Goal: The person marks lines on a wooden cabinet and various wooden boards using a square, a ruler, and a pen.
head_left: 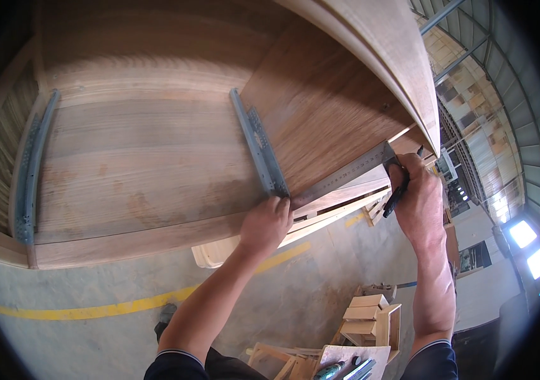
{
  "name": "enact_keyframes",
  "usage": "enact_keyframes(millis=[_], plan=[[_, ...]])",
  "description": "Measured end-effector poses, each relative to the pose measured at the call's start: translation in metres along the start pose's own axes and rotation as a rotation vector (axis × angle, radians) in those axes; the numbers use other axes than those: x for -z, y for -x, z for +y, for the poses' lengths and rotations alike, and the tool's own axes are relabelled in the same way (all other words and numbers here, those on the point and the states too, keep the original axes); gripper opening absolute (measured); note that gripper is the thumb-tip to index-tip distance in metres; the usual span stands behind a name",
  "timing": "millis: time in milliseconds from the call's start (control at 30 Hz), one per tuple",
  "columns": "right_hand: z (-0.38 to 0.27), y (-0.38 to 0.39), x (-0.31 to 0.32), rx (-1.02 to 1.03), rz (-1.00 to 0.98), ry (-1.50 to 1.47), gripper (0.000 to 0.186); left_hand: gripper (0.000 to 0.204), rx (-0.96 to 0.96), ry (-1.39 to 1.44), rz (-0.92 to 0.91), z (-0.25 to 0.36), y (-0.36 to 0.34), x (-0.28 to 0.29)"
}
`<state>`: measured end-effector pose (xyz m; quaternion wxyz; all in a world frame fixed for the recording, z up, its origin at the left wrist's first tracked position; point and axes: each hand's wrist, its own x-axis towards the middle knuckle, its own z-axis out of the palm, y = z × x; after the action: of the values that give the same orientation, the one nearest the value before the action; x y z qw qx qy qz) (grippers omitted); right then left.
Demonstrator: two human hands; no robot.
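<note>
Pale wood makes up the cabinet [137, 158] that fills most of the view, its open interior facing the person, with a narrow rail [137, 244] along the front. Below spreads a grey floor [118, 282], crossed by a yellow stripe [93, 313]. A long light-coloured wooden piece [214, 253] shows beneath the cabinet's front edge, running up to the right. Lower down, near the right forearm, are small wooden boxes [364, 313], and at the bottom edge a board [371, 353] carries a few tools, too cut off to identify fully.

Two grey metal drawer slides stand inside the cabinet: the left slide [34, 168] by the left side, the right slide [260, 149] near the middle of the view. From just beside the right slide's front end, a metal ruler [346, 173] extends up and rightward along the brown panel's front edge.

At its left end, the left hand [267, 223] has its fingers bent together; whether they pinch the ruler or only press it, I cannot tell. The right hand [417, 190] closes on the ruler's other end, also holding a slim black pen-like object [393, 204].
</note>
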<state>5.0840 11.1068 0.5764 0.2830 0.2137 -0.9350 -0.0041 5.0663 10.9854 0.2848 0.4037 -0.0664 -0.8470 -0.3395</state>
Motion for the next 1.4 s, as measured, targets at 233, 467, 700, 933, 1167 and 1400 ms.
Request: enact_keyframes(millis=[233, 467, 700, 933, 1167, 1400], plan=[[0.003, -0.003, 0.009, 0.052, -0.02, -0.156, 0.008, 0.018, 0.069, 0.101, 0.016, 0.003, -0.001, 0.0], [0.032, 0.027, 0.014, -0.361, -0.224, -1.086, 0.032, 0.04, 0.185, 0.291, -0.042, 0.006, 0.055, 0.071], [-0.1, 0.065, -0.087, -0.109, -0.483, -1.494, 0.03, 0.044, 0.306, -0.072, 0.025, -0.034, 0.093, 0.201], [-0.286, 0.069, -0.134, 0.267, -0.556, -1.353, 0.018, 0.04, 0.45, -0.249, 0.058, -0.07, 0.113, 0.288], [-0.379, 0.064, -0.134, 0.448, -0.439, -1.373, 0.02, 0.043, 0.468, -0.48, 0.405, -0.081, 0.151, 0.344], [-0.428, 0.06, -0.141, 0.683, -0.293, -1.525, 0.024, 0.066, 0.804, -0.31, 0.66, -0.084, 0.189, 0.369]])
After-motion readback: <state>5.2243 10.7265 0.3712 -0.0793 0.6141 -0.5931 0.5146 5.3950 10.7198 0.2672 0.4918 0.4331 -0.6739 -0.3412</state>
